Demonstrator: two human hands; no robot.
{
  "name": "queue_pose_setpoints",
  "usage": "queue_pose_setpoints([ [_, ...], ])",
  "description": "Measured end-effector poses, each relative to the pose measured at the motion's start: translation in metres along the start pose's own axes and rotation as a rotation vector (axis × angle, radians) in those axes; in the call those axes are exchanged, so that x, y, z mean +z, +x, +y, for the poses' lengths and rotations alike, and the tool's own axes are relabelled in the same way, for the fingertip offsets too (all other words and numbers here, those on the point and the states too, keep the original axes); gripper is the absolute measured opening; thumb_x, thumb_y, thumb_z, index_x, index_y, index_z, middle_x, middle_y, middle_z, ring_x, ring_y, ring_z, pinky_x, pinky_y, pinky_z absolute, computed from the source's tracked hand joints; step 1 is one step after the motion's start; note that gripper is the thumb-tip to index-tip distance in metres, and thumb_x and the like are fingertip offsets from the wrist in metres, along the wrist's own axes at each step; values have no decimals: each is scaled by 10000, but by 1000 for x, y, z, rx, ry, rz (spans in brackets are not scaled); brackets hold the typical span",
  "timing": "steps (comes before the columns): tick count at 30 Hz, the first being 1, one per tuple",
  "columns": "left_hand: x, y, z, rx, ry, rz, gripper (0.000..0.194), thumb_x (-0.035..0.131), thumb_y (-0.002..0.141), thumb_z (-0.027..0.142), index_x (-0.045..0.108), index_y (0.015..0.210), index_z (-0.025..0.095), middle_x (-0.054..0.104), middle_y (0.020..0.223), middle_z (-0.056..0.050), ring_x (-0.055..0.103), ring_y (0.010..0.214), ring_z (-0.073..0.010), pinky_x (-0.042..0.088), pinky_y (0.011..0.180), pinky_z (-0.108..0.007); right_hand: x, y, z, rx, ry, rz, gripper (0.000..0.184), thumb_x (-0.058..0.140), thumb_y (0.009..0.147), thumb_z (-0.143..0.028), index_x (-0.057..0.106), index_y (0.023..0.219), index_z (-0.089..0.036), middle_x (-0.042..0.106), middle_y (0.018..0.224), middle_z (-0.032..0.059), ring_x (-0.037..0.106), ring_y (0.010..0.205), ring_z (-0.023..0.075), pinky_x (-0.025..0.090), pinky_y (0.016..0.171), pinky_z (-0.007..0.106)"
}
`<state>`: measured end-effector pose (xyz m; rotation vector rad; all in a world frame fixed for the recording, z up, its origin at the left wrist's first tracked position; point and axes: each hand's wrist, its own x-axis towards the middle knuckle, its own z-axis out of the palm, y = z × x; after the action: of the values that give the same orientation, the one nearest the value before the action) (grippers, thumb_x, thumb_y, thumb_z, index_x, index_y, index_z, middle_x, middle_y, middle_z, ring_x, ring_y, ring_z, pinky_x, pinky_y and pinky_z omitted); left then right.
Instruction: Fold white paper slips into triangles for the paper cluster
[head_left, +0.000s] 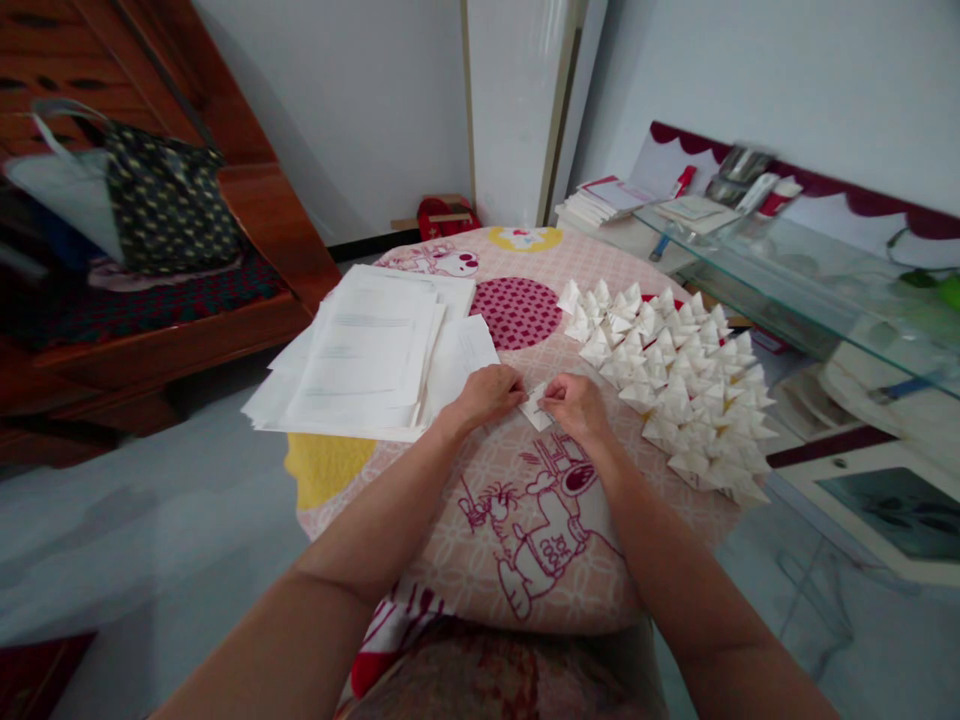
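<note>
While the two grips work close together on the cloth-covered surface (450,575), a small folded white paper (536,410) lies between them, just beyond a printed cartoon dog (555,540). Right grip (574,402): thumb and fingers pressed together, pinching the paper's right side. Left grip (493,392): fingers curled, tips at the paper's left edge; cannot tell whether they pinch it or only steady it. Just beyond the left grip, a small sheet with faint print (475,345); farther left, a loose stack of white sheets (360,350). Right of the right grip, apart from it, a dense cluster of pointed folded-paper pieces (675,385). Past these, a glass shelf (787,280).
</note>
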<state>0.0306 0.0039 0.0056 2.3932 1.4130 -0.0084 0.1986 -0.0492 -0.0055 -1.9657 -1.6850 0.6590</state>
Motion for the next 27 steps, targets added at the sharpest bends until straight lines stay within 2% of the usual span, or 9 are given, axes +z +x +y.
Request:
queue_pose_setpoints([
  [6, -5, -2, 13, -33, 72, -15, 259, 552, 929, 310, 760, 996, 172, 756, 1008, -118, 691, 1033, -258, 503, 850, -309, 1, 0, -2, -1, -81, 32, 40, 760, 798, -232, 732, 802, -203, 741, 814, 27, 662, 760, 164, 455, 697, 263],
  [10, -1, 0, 12, -34, 112, 14, 291, 545, 938, 335, 752, 1015, 146, 743, 1040, -154, 683, 1074, -290, 510, 883, -341, 2, 1, -6, 30, -135, 40, 24, 750, 793, -225, 731, 781, -217, 739, 812, 39, 667, 777, 179, 453, 700, 280],
  [14, 2, 2, 7, -45, 87, 26, 279, 577, 914, 353, 762, 1000, 163, 747, 999, -136, 688, 1047, -283, 508, 867, -323, 2, 3, -9, 48, -153, 30, 41, 757, 776, -224, 721, 757, -226, 732, 804, 46, 669, 783, 192, 450, 691, 291],
  [20, 1, 3, 5, -37, 57, 37, 287, 572, 887, 331, 785, 964, 154, 754, 923, -132, 697, 951, -268, 505, 796, -310, 3, 3, -13, 63, -187, 34, 119, 774, 779, -325, 710, 762, -226, 721, 805, 65, 668, 792, 211, 439, 670, 297],
  [27, 6, 6, -1, -28, 26, 40, 269, 592, 866, 330, 797, 919, 165, 764, 892, -117, 696, 899, -255, 500, 774, -308, -1, 8, -10, 53, -165, -6, 59, 780, 733, -188, 728, 747, -213, 730, 798, 49, 671, 782, 189, 456, 690, 278],
])
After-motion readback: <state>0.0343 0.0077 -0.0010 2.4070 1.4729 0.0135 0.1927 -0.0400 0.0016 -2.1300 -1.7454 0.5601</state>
